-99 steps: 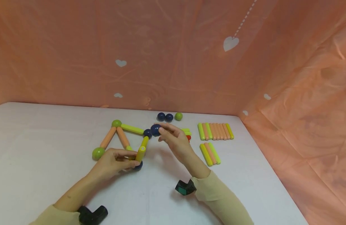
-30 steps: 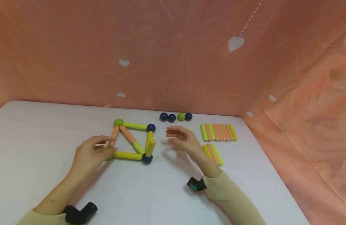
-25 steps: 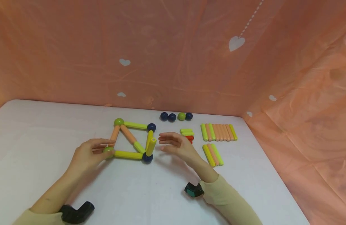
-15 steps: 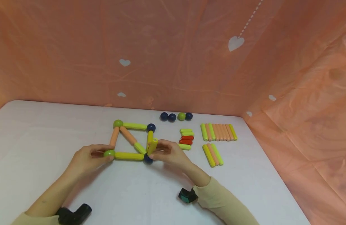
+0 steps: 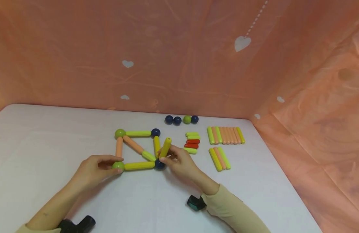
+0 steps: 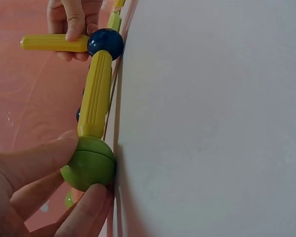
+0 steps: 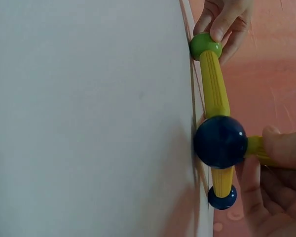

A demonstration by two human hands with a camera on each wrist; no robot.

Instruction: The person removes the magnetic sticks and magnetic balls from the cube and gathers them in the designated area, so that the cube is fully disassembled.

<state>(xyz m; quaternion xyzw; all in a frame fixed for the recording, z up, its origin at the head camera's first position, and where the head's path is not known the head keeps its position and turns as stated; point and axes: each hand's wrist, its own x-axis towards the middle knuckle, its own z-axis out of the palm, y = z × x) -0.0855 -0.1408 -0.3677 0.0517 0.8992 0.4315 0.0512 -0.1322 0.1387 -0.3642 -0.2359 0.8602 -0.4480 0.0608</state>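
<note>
A flat four-sided frame of rods and balls lies on the table, with a diagonal of an orange rod and a short lime rod. My left hand pinches the green ball at its near left corner between thumb and fingers. At the near right corner sits a navy ball, from which a yellow rod stands up, tilted slightly right. My right hand pinches that rod low down. A long yellow rod joins these two corners. Another green ball and navy ball form the far corners.
Loose navy balls and one green ball line the back edge. Right of the frame lie short lime and red rods. Farther right are a row of several long rods and a smaller group.
A navy ball from my right hand's side has joined the back row. My left hand has moved to the green corner ball; my right hand has taken the upright rod. The frame has become squarer.
</note>
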